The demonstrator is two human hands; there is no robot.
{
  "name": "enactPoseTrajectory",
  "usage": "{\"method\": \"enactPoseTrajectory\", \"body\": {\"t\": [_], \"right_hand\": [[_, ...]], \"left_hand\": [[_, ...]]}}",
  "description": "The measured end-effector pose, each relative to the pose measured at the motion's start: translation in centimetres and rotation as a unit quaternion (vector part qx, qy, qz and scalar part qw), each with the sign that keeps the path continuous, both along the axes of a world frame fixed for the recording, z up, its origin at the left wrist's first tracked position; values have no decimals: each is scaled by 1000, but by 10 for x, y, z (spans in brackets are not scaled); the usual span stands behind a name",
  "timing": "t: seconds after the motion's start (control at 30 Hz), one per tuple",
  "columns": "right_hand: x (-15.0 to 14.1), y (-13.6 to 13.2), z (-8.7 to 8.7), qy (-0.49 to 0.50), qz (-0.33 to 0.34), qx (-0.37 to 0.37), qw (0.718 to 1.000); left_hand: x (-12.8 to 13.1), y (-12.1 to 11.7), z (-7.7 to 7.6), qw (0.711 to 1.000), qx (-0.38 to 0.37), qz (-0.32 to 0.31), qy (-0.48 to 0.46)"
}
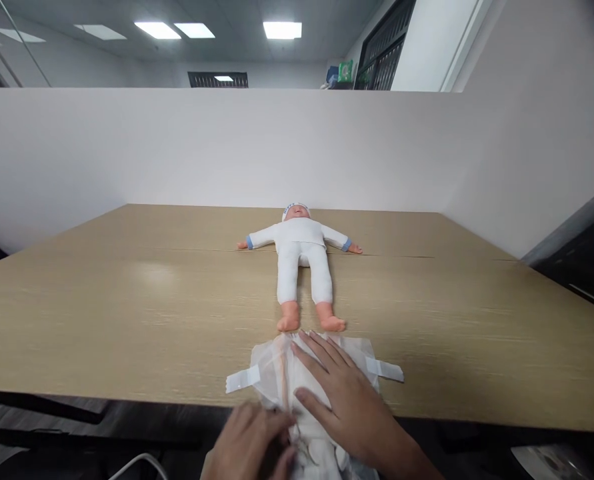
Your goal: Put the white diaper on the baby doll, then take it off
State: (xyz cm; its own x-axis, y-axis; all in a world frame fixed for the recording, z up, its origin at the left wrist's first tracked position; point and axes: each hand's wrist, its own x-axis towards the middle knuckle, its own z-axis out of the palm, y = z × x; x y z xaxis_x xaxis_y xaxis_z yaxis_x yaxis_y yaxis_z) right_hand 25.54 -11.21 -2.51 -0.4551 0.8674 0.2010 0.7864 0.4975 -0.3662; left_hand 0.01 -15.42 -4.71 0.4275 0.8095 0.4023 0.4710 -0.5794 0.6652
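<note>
Left hand (251,440) curled at near part of diaper (271,367), can't tell if gripping; right hand (344,393) spread wide, flat on diaper at table (127,320) edge; beyond, doll (301,243) on its back

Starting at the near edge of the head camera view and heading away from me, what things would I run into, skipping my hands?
Diaper, doll, white wall, green pack.
</note>
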Motion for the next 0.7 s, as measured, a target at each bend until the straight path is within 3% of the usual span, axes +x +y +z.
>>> {"method": "enactPoseTrajectory", "body": {"t": [0.07,0.17,0.23,0.33,0.43,0.5,0.7], "right_hand": [[0,2,3,-2,3,-13,1000],[0,2,4,-8,4,-22,1000],[0,2,2,-13,4,-22,1000],[0,3,-1,-18,3,-20,1000],[1,4,0,-20,3,-23,1000],[1,5,1,-22,7,-27,999],[5,10,-4,-34,29,-18,999]], "left_hand": [[-7,43,31,986,129,-50,95],[-7,116,68,964,212,-10,159],[4,160,77,955,217,17,202],[33,207,76,915,237,-57,320],[59,231,72,854,270,-161,415],[69,239,73,830,289,-204,431],[74,247,72,829,318,-299,349]]}}
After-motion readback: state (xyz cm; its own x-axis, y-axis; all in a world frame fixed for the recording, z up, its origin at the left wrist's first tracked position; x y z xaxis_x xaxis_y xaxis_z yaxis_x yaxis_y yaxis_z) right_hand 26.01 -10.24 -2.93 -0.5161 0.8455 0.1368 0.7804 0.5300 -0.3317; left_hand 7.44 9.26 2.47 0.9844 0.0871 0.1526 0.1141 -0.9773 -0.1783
